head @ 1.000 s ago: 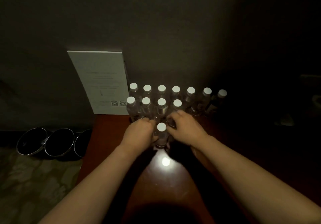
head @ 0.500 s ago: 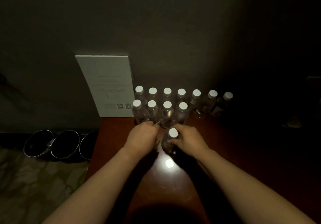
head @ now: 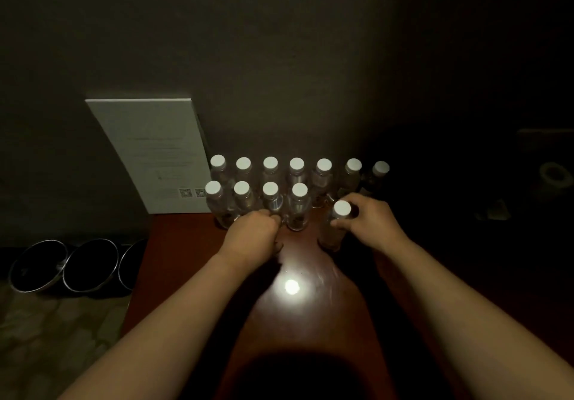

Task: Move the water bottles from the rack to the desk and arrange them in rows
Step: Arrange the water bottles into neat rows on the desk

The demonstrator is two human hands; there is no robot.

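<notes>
I judge the step in hand to be placing a fifth bottle in the front row. My right hand (head: 371, 224) has its fingers (head: 341, 222) clamped round the loose bottle (head: 337, 222) just below its white cap, upright on the worktop (head: 186, 244), just right of the front row (head: 256, 204). My left hand (head: 253, 235) rests curled against that row; whether it grips a bottle, I cannot tell. Next move: slide the bottle into line. Bottles are clear, white-capped.

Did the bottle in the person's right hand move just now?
Yes. The clear white-capped bottle held by the right hand slid rightward: before, it stood in front of the second row's middle bottles; now it sits right of that row's last white-capped bottle.
</notes>
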